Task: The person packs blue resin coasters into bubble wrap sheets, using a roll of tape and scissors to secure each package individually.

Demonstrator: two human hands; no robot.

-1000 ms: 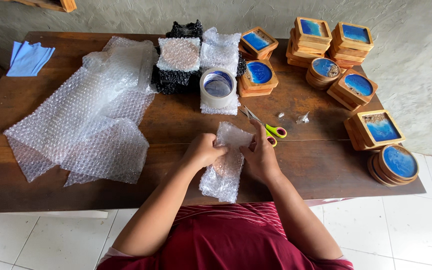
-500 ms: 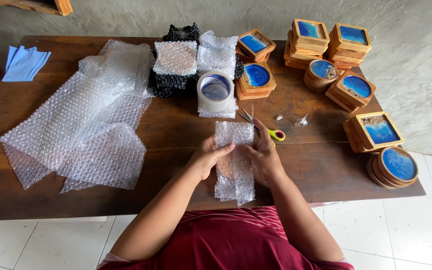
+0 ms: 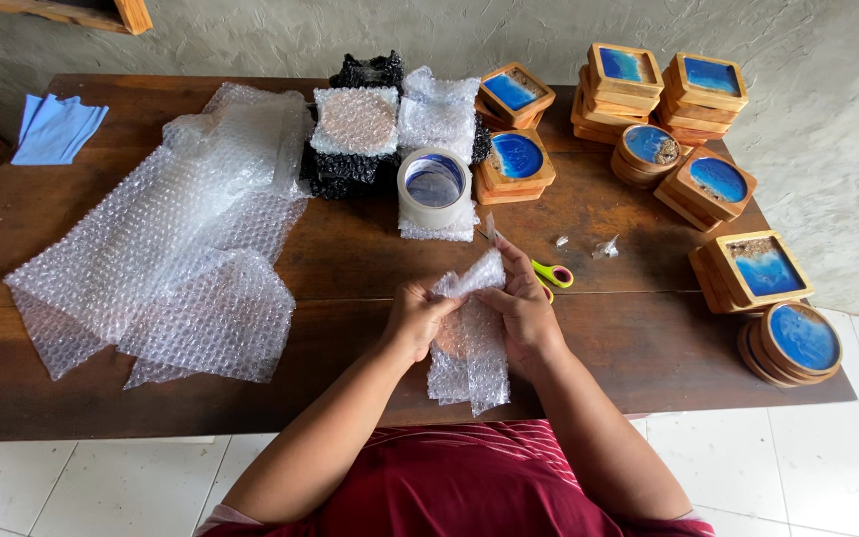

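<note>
Both hands closed on a bubble-wrap bundle (image 3: 466, 338) at the near edge of the wooden table (image 3: 350, 254): left hand (image 3: 416, 318) grips its left side, right hand (image 3: 522, 310) its right, round item faintly visible inside. Just beyond the bundle: scissors (image 3: 539, 267) with yellow-green handles. Further beyond: tape roll (image 3: 433, 186). Left of the bundle: loose bubble-wrap sheets (image 3: 166, 249). Far right of the bundle: stacked wooden coasters (image 3: 708, 179) with blue centres.

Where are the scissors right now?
In the head view, the scissors lie on the table just beyond the right hand, below the tape roll.
</note>
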